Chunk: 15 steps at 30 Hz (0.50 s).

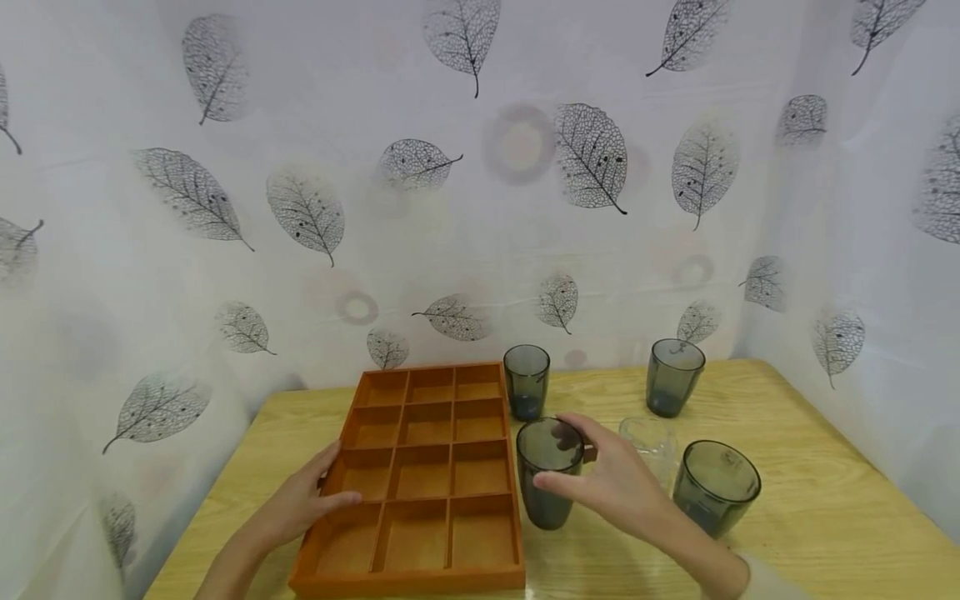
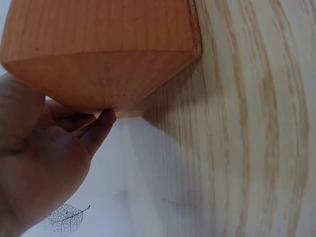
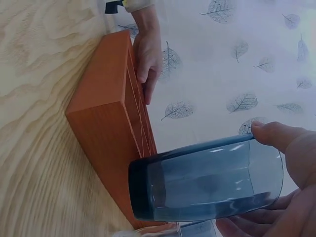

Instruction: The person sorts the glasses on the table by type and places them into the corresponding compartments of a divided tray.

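Note:
My left hand grips the left wall of a reddish-brown wooden compartment box, thumb over the rim. In the left wrist view, the left hand's fingertips touch the outer side of the box. To the right of the box, my right hand holds a grey-blue drinking glass near its rim, thumb on the near side and fingers behind. The right wrist view shows this glass between thumb and fingers, beside the box wall. The compartments I see hold nothing.
Tinted glasses stand on the wooden table: one behind the held glass, one at the back right, one by my right forearm. A clear glass object is partly hidden behind my right hand. A leaf-patterned curtain surrounds the table.

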### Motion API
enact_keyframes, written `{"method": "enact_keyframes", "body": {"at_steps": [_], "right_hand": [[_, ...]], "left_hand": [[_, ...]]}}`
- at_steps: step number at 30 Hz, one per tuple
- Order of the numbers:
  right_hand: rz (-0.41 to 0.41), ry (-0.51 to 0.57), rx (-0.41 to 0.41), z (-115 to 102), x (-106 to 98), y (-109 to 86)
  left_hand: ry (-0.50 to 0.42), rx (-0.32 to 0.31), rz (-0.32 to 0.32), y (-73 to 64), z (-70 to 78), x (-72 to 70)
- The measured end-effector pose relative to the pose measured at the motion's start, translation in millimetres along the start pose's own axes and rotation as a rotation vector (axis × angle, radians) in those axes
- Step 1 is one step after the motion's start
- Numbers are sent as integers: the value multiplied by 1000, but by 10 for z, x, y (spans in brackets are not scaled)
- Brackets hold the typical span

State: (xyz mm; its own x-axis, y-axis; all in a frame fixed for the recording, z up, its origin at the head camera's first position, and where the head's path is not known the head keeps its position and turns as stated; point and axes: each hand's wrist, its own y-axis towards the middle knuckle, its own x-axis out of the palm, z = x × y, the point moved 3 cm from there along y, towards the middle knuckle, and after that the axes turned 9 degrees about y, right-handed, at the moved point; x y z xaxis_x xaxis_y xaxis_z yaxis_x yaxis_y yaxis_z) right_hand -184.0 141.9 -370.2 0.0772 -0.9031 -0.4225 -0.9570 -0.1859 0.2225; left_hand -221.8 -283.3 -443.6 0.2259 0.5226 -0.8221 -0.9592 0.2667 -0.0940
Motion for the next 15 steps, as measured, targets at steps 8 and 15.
{"method": "enact_keyframes", "body": {"at_steps": [8,15], "right_hand": [[31,27,34,-55,87,132],[64,18,71,-161,133,237]], "left_hand": [[-1,10,5,3,9,7],[-12,8,5,-12,6,-1]]}}
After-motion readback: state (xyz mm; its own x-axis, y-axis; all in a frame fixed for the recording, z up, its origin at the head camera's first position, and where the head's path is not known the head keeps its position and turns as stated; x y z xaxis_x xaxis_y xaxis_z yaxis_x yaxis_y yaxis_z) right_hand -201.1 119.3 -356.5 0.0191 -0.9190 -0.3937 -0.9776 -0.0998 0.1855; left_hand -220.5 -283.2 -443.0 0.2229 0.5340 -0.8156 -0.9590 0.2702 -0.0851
